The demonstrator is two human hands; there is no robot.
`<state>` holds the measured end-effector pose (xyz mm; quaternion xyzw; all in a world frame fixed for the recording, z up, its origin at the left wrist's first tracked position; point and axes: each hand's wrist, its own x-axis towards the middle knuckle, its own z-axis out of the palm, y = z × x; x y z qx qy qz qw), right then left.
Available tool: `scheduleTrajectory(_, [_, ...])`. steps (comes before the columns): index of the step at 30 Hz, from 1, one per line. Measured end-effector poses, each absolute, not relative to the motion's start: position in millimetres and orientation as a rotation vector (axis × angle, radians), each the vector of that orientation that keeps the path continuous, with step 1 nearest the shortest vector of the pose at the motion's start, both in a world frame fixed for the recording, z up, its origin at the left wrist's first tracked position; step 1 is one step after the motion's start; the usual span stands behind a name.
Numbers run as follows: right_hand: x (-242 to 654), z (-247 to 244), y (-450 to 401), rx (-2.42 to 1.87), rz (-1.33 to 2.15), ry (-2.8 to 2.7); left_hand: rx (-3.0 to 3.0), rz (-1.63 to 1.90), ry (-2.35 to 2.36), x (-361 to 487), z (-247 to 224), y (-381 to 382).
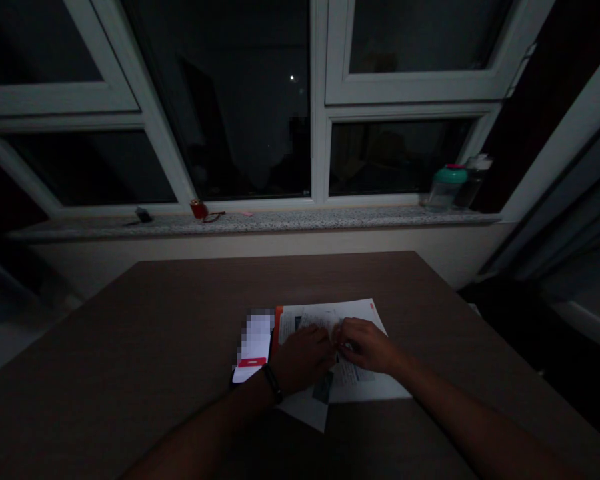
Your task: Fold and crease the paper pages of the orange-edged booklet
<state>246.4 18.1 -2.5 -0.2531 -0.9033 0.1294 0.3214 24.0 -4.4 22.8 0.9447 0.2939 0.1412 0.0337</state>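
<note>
Printed paper with an orange edge strip (279, 320) lies on the table in front of me. A loose-looking sheet corner (315, 413) juts out toward me at an angle. My left hand (303, 357), with a dark band on its wrist, is closed over the paper with fingers curled. Close against it, my right hand (365, 343) pinches the printed sheet between thumb and fingers. The fingertips of both hands meet near the middle of the paper. Dim light hides exactly how the sheet is folded there. Left of the paper lies a phone (254, 350) with a lit screen.
The brown table (180, 300) reaches to the wall under a window. On the speckled sill (300, 220) stand a bottle with a teal lid (447, 187), a second clear bottle (473, 180), a small red object (199, 209) and a small dark object (143, 214).
</note>
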Motion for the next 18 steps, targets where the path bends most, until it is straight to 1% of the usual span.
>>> scheduleTrajectory(6, [245.2,-4.3,21.7,-0.582,0.302,-2.399,2.944,0.413,0.889,24.9,20.7,-2.9])
scheduleTrajectory(13, [244.0,-5.7,28.5,-0.922,0.15,-2.308,2.921,0.425,0.907,23.8,20.8,-4.3])
scheduleTrajectory(18, [243.3,-2.4,28.7,-1.012,0.19,-2.233,2.874,0.441,0.908,24.1,22.9,-5.9])
